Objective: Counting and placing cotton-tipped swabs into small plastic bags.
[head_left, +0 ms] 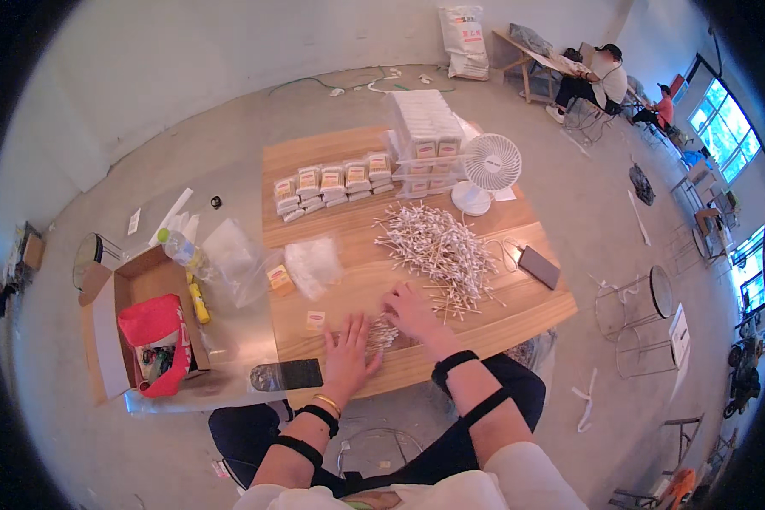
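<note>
A small bunch of cotton swabs point(382, 335) lies on the wooden table between my two hands. My left hand point(347, 357) rests flat beside it on the left, fingers stretched out and apart. At the bunch's far right side is my right hand point(411, 313), its fingers loosely bent and slightly apart, touching or nearly touching the swabs. Beyond it spreads a big loose pile of cotton swabs point(438, 251). A small printed card point(315, 320) lies just left of my left hand's fingertips. Farther off are clear plastic bags point(312, 265) and an orange-and-white card point(279, 279).
Filled swab packs point(332, 178) stand in rows at the back, near a tall wrapped stack point(425, 123) and a white fan point(492, 163). A dark power bank point(539, 267) lies right. Left are a cardboard box point(127, 285) with a red bag point(155, 327), a bottle point(178, 246) and a black pouch point(301, 375).
</note>
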A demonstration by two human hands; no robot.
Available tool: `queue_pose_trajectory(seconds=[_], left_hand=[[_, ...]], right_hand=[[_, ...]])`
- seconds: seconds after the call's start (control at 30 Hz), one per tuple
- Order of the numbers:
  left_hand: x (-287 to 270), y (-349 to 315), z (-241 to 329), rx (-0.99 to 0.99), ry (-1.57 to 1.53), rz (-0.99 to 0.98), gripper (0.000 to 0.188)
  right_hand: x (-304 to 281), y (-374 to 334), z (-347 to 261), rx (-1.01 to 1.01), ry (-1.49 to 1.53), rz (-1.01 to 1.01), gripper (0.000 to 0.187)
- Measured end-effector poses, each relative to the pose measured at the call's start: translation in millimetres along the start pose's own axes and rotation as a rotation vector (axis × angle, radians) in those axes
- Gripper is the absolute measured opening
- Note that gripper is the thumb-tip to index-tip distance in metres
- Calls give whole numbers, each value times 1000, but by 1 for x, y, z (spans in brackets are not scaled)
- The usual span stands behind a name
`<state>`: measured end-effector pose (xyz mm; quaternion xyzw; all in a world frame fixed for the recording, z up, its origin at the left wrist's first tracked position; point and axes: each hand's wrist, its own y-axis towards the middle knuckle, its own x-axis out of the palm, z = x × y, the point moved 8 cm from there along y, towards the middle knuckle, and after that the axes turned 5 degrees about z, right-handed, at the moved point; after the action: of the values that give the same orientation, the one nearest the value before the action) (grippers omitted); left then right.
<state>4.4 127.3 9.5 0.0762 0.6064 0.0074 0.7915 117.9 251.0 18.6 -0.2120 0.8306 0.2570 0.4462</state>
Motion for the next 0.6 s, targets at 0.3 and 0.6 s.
queue_pose_trajectory(seconds=[0.3, 0.6], left_hand=[[-2, -1, 1, 8, -37, 34, 80], [1, 1, -1, 5, -60, 60, 83]], right_hand=[[-16, -16, 16, 22, -15, 32, 17], [-7, -11, 8, 40, 25, -38, 13]])
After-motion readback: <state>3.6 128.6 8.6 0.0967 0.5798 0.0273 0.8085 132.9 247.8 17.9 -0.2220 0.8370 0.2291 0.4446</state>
